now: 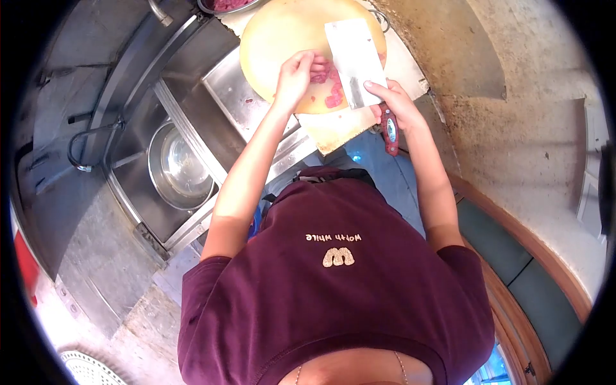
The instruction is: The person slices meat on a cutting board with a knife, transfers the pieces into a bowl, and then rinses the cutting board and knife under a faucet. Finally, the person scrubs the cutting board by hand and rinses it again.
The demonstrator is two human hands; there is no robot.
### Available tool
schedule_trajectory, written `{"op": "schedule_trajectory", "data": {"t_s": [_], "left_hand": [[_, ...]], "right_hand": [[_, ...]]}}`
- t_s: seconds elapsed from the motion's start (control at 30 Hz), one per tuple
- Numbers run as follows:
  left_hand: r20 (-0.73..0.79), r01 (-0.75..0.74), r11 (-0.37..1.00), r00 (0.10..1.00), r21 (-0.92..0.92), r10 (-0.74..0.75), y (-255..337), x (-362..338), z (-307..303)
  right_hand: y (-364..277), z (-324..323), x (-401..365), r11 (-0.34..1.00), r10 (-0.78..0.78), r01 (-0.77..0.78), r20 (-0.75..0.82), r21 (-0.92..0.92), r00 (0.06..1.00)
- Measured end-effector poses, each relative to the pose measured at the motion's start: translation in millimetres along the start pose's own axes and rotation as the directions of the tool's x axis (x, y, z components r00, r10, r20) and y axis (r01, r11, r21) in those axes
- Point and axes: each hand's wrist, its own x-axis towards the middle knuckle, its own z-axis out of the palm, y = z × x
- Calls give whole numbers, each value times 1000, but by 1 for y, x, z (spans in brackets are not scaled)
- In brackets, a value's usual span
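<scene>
A round yellow cutting board point(282, 32) lies at the top of the view with strips of raw red meat point(332, 95) on it. My left hand point(296, 74) presses down on the meat with curled fingers. My right hand point(396, 106) grips the red handle of a broad steel cleaver point(355, 61), whose flat blade lies tilted just right of the meat and my left fingers.
A steel sink point(138, 144) with a round metal bowl point(181, 165) in it sits to the left, beside a curved faucet point(83, 144). A dish of red meat point(228, 5) shows at the top edge. A stained wall point(526, 115) rises on the right.
</scene>
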Motion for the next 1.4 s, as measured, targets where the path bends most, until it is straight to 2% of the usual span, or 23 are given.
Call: {"op": "schedule_trajectory", "data": {"t_s": [0.07, 0.13, 0.23, 0.33, 0.37, 0.4, 0.47, 0.5, 0.6, 0.63, 0.73, 0.83, 0.93, 1.03, 1.13, 1.23, 1.33, 1.37, 1.4], "left_hand": [[199, 118, 930, 979, -347, -50, -6, 8, 1], [373, 307, 713, 925, -631, -69, -3, 6, 7], [317, 255, 790, 945, -557, -82, 4, 8, 4], [57, -81, 963, 993, -258, 99, -6, 19, -11], [-1, -179, 976, 984, 121, 181, -12, 21, -10], [44, -239, 930, 971, 279, 236, -22, 21, -7], [158, -351, 753, 935, 557, 319, -42, 17, 3], [280, -487, 529, 861, 695, 424, -39, 10, 12], [471, -543, -37, 691, 839, 548, -63, 20, 25], [415, -480, 26, 783, 877, 463, -64, 19, 29], [426, -462, 2, 820, 887, 383, -57, 9, 27], [416, -487, 123, 831, 865, 368, -51, -9, 21], [465, -628, 70, 642, 775, 610, -62, -17, 13], [482, -613, 200, 749, 764, 455, -66, -18, 6], [493, -576, 131, 779, 807, 387, -65, -11, 2], [446, -582, 73, 692, 810, 567, -50, 3, -8], [386, -583, 125, 668, 803, 636, -32, 23, -24], [371, -580, 200, 711, 790, 598, -35, 35, -32], [413, -600, 212, 725, 771, 551, -35, 33, -36]], "right_hand": [[-1, 6, 5, 999, 33, -34, 43, 38, 999], [-3, 10, 8, 998, 32, -34, 38, 50, 999], [-5, 4, 3, 998, 14, -14, -4, 58, 1000], [-6, -11, -3, 996, -35, 43, -94, 80, 995], [-6, -16, -7, 993, -62, 72, -115, 92, 991], [-7, -21, -11, 989, -88, 103, -137, 103, 987], [-8, -24, -20, 985, -98, 121, -183, 120, 978], [-7, -27, -23, 985, -104, 129, -191, 119, 976], [-3, -31, -29, 983, -105, 135, -215, 128, 971], [-1, -30, -30, 984, -95, 127, -231, 126, 968], [5, -29, -31, 985, -87, 122, -251, 124, 964], [7, -31, -34, 988, -93, 119, -234, 102, 968], [8, -26, -36, 990, -74, 103, -261, 98, 962], [11, -27, -29, 993, -65, 86, -247, 75, 967], [11, -25, -26, 997, -67, 75, -208, 30, 976], [11, -18, -25, 997, -68, 72, -203, 16, 977], [15, -14, -23, 996, -82, 69, -246, -62, 966], [16, -11, -24, 995, -65, 41, -266, -96, 962], [16, -6, -26, 990, -80, 44, -272, -137, 959]]}}
